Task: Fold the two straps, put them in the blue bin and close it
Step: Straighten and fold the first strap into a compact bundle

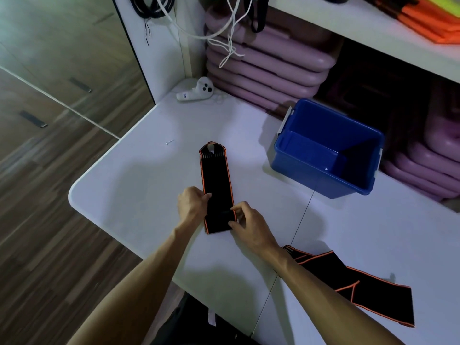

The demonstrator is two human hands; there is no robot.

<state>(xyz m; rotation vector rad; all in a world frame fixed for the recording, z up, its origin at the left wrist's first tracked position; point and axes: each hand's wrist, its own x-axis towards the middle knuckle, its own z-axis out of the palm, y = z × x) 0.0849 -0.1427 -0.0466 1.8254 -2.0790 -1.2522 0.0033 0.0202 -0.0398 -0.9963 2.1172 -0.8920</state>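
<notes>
A black strap with orange edging (217,180) lies lengthwise on the white table (129,185), its looped end pointing away from me. My left hand (193,204) pinches its left edge near the close end. My right hand (245,221) grips the right edge of the same end. A second black and orange strap (368,290) lies loose and crumpled on the table at the lower right, partly under my right forearm. The blue bin (311,170) stands open and empty at the right, with no lid in view.
A white handheld controller (196,92) lies at the table's far corner. Stacked pink steps (268,70) fill the shelf behind the bin. White and black cords (231,33) hang above. The table's rounded left edge drops to a wooden floor (49,170).
</notes>
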